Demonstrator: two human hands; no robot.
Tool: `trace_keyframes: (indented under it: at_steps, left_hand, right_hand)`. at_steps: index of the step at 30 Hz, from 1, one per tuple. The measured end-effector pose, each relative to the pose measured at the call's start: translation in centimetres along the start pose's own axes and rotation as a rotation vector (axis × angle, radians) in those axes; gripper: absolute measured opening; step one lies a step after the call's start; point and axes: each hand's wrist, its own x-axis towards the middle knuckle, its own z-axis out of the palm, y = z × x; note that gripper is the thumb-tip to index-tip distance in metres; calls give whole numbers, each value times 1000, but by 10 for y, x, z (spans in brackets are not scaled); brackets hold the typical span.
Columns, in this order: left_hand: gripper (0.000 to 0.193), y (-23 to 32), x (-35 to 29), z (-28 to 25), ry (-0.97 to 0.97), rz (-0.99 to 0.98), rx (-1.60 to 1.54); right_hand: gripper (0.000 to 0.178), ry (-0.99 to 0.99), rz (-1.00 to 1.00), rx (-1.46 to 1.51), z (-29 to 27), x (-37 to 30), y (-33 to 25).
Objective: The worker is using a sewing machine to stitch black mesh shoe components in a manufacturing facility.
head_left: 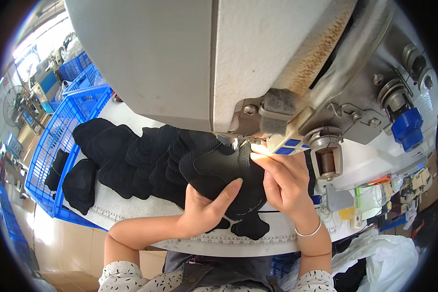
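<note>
While the big grey-white sewing machine (pixel 219 58) looms over the white bench (pixel 131 204), a person sits close beneath it with both hands on a black fabric piece (pixel 214 168). That piece is matte and padded, curved like a moulded panel with stitched seams, and it lies on the bench right under the machine's head, its upper edge beside the needle area. The left hand (pixel 204 207) rests on its lower edge, thumb stretched up flat across the cloth, fingers curled under and pinching the material. The right hand (pixel 282 182), with a thin silver bangle (pixel 309 232) on the wrist, presses the fabric's right side, fingers bent and closed onto it near the metal presser parts. Behind, more black quilted pieces (pixel 126 160) trail leftwards in an overlapping row toward a blue plastic lattice crate (pixel 58 131).
</note>
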Motion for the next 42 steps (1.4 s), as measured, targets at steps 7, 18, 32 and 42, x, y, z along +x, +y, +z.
trace_keyframes:
  at_steps: [7, 18, 32, 42]
  left_hand:
    - [12, -3, 5, 5, -45, 86, 24]
    - [14, 15, 2, 5, 16, -183, 4]
    - [12, 24, 13, -2, -5, -267, 65]
    - [18, 31, 28, -12, -82, -276, 148]
  right_hand:
    - [27, 12, -51, 18, 4, -3, 7]
    - [27, 18, -48, 8, 7, -4, 10]
    - [29, -26, 17, -68, 4, -3, 1]
    - [28, 7, -16, -115, 7, -3, 3]
